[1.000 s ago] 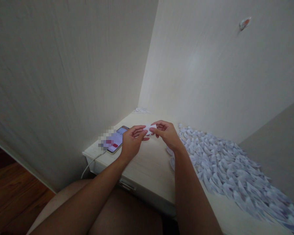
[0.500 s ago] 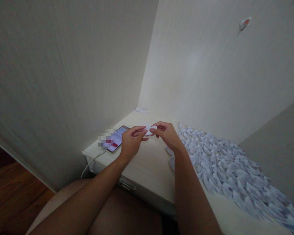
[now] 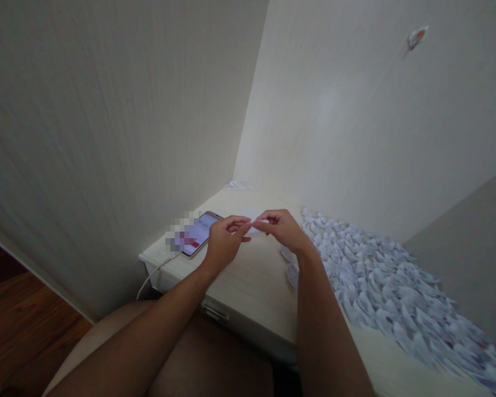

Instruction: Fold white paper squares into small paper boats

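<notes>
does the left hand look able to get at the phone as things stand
Probably yes: the left hand is right beside the phone, and nothing seems to block the way. Its fingertips look busy with a small white piece, so it may need to let go first.

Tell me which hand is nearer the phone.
Left: the left hand is beside the phone's right edge in view; the right hand is farther right, beyond the left one.
</notes>
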Demonstrator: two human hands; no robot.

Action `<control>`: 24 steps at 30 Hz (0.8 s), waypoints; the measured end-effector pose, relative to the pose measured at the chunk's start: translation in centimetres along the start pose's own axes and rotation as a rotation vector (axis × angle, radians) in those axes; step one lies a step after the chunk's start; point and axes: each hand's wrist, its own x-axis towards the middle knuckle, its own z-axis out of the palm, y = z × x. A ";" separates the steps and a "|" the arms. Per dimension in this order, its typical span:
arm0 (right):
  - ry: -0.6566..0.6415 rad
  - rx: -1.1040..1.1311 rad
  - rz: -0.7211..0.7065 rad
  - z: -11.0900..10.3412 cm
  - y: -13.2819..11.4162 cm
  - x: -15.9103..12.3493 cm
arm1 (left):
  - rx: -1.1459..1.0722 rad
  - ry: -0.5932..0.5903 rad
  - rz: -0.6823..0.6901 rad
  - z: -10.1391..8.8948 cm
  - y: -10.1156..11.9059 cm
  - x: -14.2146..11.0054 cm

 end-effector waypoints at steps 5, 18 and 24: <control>-0.009 -0.123 -0.091 -0.1 0.1 0.1 | -0.036 -0.032 -0.078 0.0 -0.2 0.1; -0.005 -0.215 -0.135 -0.1 0.5 0.2 | -0.044 -0.081 -0.167 0.2 -0.6 -0.1; 0.103 -0.058 -0.129 0.2 0.8 0.4 | -0.215 -0.102 -0.236 0.6 -0.2 -0.6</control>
